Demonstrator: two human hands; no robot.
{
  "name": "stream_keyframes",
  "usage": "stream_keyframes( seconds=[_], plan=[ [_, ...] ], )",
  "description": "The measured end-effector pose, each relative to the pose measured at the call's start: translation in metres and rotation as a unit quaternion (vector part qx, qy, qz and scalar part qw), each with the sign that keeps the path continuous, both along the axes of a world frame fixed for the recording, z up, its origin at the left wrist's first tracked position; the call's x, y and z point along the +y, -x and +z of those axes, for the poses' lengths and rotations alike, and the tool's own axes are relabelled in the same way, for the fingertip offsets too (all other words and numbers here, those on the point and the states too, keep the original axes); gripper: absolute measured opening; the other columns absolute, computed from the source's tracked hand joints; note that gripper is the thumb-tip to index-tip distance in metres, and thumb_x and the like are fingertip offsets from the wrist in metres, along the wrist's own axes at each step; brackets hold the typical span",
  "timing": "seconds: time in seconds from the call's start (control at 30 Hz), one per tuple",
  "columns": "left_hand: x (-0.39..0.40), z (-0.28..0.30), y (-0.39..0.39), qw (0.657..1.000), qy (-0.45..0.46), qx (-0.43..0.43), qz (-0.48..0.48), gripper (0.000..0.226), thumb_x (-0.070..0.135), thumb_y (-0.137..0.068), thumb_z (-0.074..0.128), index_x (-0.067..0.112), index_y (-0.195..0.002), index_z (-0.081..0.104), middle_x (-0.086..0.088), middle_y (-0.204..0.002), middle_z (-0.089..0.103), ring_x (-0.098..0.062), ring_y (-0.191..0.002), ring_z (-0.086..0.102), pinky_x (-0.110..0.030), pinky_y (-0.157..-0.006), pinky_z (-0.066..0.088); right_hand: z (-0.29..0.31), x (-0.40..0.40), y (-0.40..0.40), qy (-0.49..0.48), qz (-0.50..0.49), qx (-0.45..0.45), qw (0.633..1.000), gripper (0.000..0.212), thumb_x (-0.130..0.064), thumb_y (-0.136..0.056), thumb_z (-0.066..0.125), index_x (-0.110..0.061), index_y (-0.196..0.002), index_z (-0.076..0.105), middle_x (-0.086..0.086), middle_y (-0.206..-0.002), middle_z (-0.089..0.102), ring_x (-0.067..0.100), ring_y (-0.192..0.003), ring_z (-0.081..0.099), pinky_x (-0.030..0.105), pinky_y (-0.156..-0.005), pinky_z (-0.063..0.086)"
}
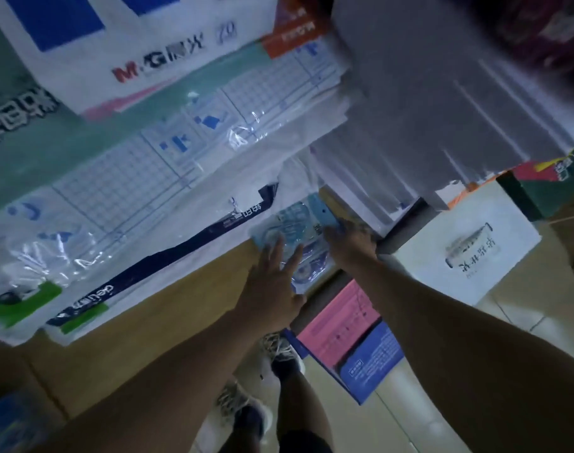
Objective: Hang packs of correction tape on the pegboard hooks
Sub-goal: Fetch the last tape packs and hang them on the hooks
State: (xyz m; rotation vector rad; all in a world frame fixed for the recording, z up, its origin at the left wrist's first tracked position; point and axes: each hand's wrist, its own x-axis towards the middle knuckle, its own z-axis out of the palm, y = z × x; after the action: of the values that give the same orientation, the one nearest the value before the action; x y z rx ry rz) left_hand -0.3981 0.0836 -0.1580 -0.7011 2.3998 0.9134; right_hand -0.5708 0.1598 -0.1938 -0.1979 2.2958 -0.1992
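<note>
A small stack of light-blue correction tape packs point(294, 225) lies at the edge of a shelf of paper goods, near the middle of the head view. My left hand point(272, 286) lies flat on the near packs with its fingers spread and straight. My right hand point(349, 241) reaches in from the right and its fingers curl onto the far side of the stack; the fingertips are hidden. No pegboard or hooks are in view. The picture is blurred.
Plastic-wrapped paper pads point(122, 181) and a white M&G pack point(138, 53) fill the shelf to the left. Grey shelf dividers point(442, 103) stand at the upper right. Below are a white carton point(468, 246), a pink and blue box point(347, 335), and my shoes on the tiled floor.
</note>
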Motion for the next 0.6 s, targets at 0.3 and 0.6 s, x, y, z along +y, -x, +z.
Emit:
stream_keyframes(
  seconds=[0.3,0.6],
  plan=[
    [0.013,-0.023,-0.014,0.997,0.066,-0.001,-0.036,0.091,0.051,-0.084,0.054,0.026,-0.155,0.002,-0.005,-0.154,-0.037,-0.029,-0.145,-0.027,-0.049,-0.109,0.038,-0.020,-0.003,0.009,0.000,-0.009,-0.042,0.999,0.099,-0.091,-0.069,0.044,-0.017,-0.133,0.061,0.018,-0.127,0.066,0.035,-0.116,0.063,0.045,-0.101,0.051],
    [0.020,-0.023,-0.024,0.998,0.070,0.009,-0.006,0.097,0.047,-0.082,0.059,0.031,-0.153,-0.006,-0.002,-0.152,-0.041,-0.028,-0.144,-0.030,-0.041,-0.093,0.054,-0.001,-0.006,0.004,0.093,-0.068,-0.126,0.985,0.049,-0.059,-0.094,0.059,-0.012,-0.104,0.064,0.000,-0.072,0.059,0.013,-0.061,0.055,0.025,-0.053,0.044]
  ],
)
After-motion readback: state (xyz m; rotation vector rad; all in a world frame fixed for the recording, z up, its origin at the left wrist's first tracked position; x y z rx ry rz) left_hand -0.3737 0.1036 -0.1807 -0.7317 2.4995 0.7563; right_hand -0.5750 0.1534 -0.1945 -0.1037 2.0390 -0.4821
